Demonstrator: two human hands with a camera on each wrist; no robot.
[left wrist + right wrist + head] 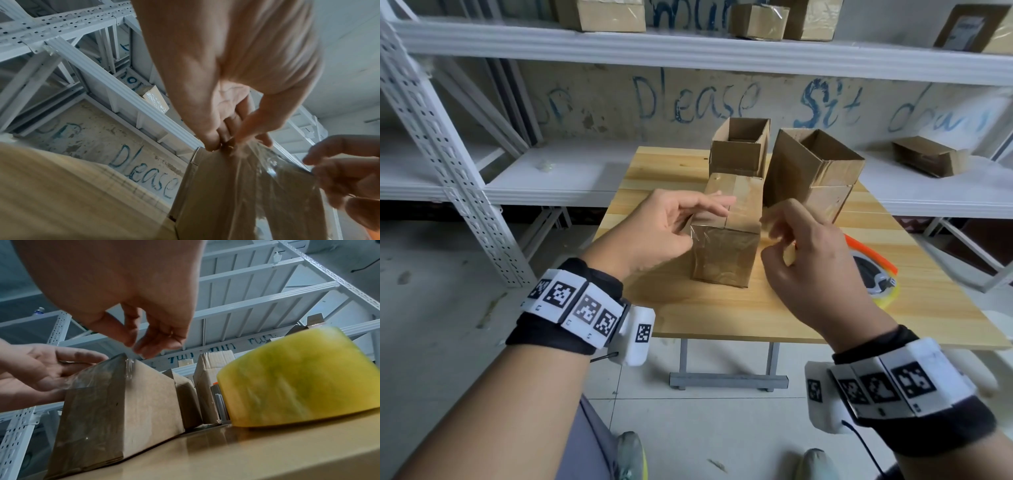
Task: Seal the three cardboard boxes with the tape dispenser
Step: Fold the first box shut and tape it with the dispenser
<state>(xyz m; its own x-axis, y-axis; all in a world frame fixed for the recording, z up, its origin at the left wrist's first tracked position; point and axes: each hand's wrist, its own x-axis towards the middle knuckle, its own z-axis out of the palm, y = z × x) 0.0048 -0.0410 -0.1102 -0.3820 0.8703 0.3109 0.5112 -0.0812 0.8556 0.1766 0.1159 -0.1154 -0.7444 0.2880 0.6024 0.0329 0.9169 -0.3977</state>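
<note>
Here, the scene by parts.

Nearest box: a small closed brown cardboard box point(726, 240) stands on the light wooden folding table point(722, 315), near the middle, with clear shiny tape point(717, 255) over its top seam and down its near face.

Left hand: the left hand point(664, 233) is at the box's near left top corner; its fingers point(714, 205) stretch out nearly straight over the top flaps, and in the left wrist view the fingertips point(213, 142) press on the top edge where the tape bends over. It grips nothing.

Right hand: the right hand point(804, 253) hovers just right of the box's near top corner, fingers loosely curled, thumb and fingertips close together. A thin clear film seems to run from them to the box edge in the right wrist view, but I cannot tell whether they truly pinch it.

Open boxes: a small open-topped brown cardboard box point(739, 147) stands just beyond the taped one; a taller open brown cardboard box point(815, 171) stands to its right, at the far right of the group.

Tape dispenser: the orange-handled dispenser with its yellowish tape roll point(873, 270) lies on the table at the right, behind the right hand, apart from both hands.

Surroundings: white metal shelving point(465, 192) carries other cardboard boxes; blue painted writing point(698, 99) is on the wall behind.
</note>
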